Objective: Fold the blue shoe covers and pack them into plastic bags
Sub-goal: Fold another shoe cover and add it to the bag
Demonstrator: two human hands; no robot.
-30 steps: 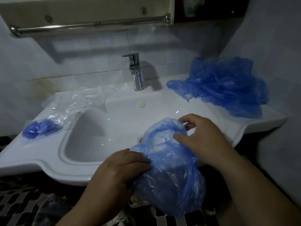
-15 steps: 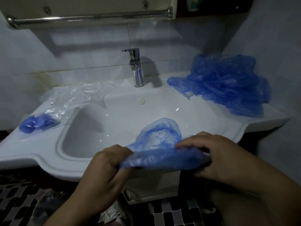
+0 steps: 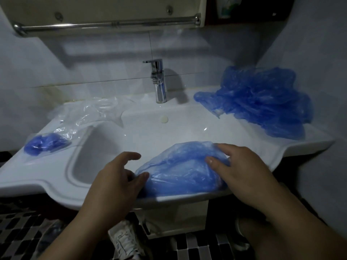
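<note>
A person is standing at a white sink (image 3: 56, 186) in dim light, looking down at both hands. At the far left of the sink's rim, a packed bag (image 3: 47, 145) holding bunched blue covers is lying just beside a loose heap of empty plastic bags (image 3: 84, 113).

Moving right, the left hand (image 3: 116, 177) is hovering over the front rim with its fingers spread and relaxed, gripping nothing. Only its thumb is touching the left tip of a blue shoe cover (image 3: 180, 171). That cover is lying puffed and crumpled along the front rim, between the two hands. The right hand (image 3: 242, 169) is resting flat on the cover's right end, with its fingers fairly straight and its thumb pressing into the film. Both forearms are reaching forward from the bottom of the view.

At the far right, well apart, a large pile of unfolded covers (image 3: 262, 102) is sitting against the wall.

The person is probably flattening the cover before a first fold. Doing this well likely means keeping the right end pinned while the left hand is smoothing trapped air out. The thin film is likely to be slipping and springing back.
</note>
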